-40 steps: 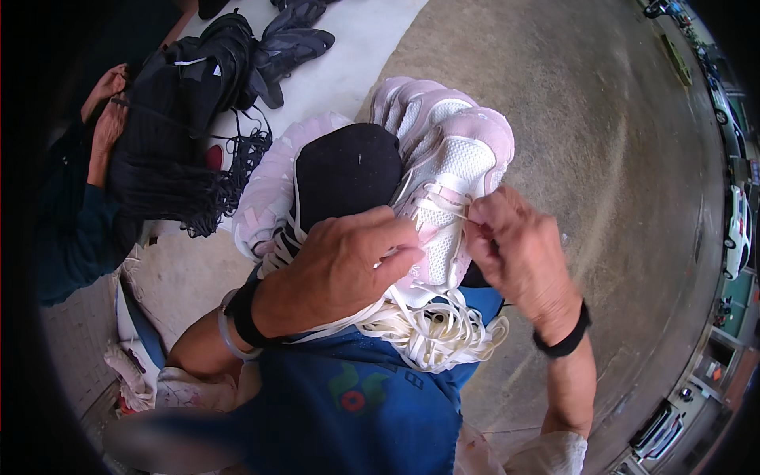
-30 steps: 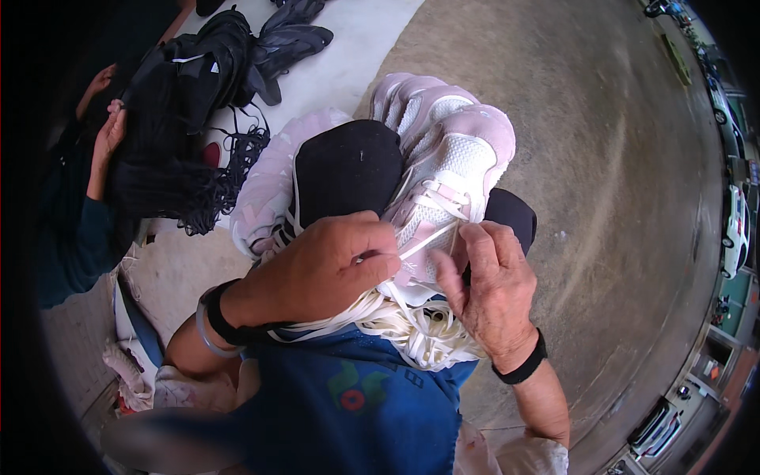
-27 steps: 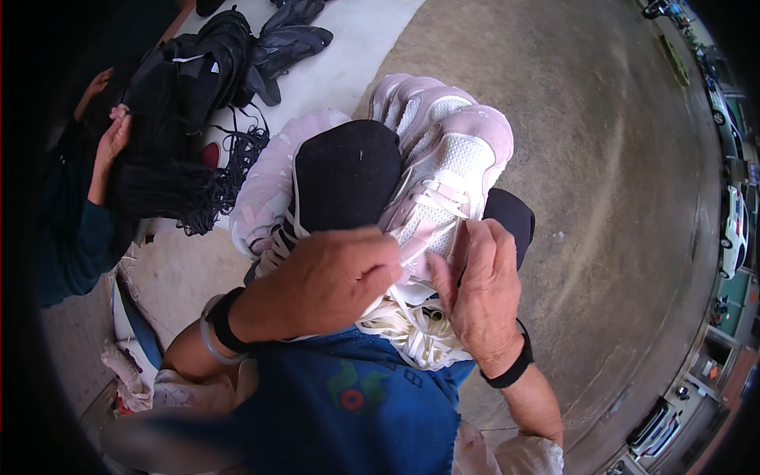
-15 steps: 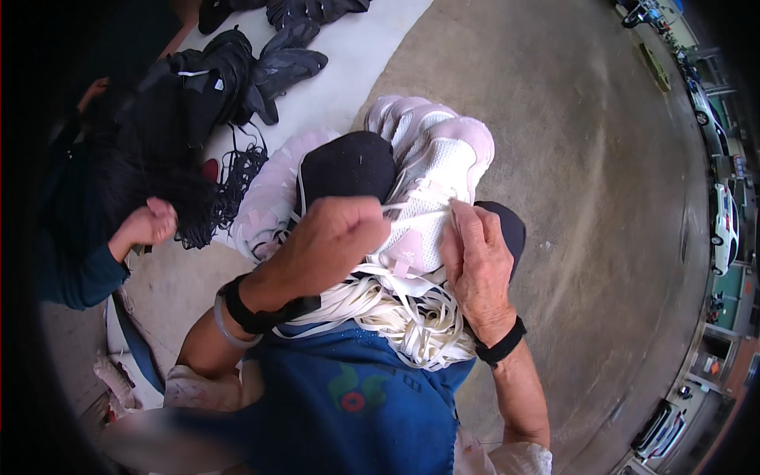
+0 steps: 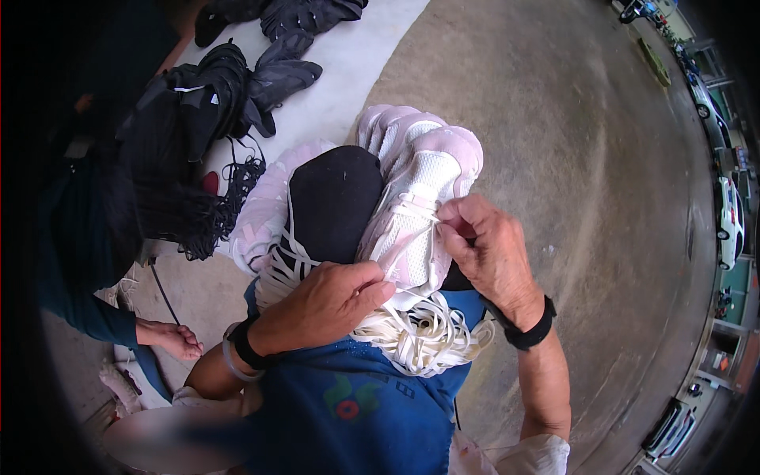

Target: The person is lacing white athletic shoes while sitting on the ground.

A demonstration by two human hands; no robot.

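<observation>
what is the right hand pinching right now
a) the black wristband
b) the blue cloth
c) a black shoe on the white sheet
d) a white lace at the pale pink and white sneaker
d: the right hand has its fingertips closed on a white lace on the pale pink and white sneaker, while the left hand steadies the shoe lower down, above a bundle of loose white laces.

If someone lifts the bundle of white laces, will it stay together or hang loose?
The white laces lie in limp tangled loops, so they would probably droop and trail. They look thin and flat, likely light. Loose strands may slip out.
</observation>
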